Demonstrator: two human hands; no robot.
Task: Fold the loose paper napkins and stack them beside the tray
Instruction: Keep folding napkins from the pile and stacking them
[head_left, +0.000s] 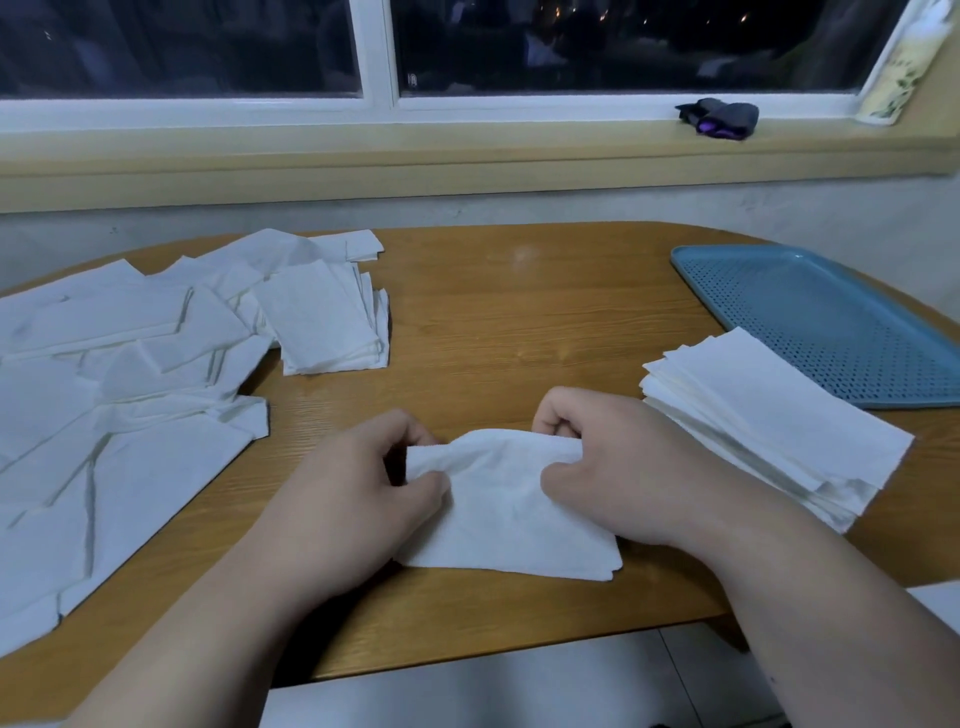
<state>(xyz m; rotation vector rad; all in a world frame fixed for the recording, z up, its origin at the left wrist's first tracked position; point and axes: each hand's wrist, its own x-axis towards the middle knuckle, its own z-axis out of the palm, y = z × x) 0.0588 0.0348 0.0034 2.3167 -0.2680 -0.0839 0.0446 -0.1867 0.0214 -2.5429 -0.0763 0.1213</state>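
Note:
A white paper napkin (498, 514) lies partly folded on the wooden table (519, 322) near its front edge. My left hand (353, 493) pinches its far left corner and my right hand (618, 467) pinches its far right edge, so the far edge is lifted in an arch. A stack of folded napkins (774, 431) sits to the right, beside the blue perforated tray (831, 322). Loose unfolded napkins (119, 395) spread over the table's left side, with a smaller pile of napkins (327, 322) at their right end.
The table stands against a wall under a window sill (467, 140) that carries a dark bundle of cloth (719, 118). Bare wood shows in the table's middle, between the piles. The tiled floor (519, 686) is visible below the front edge.

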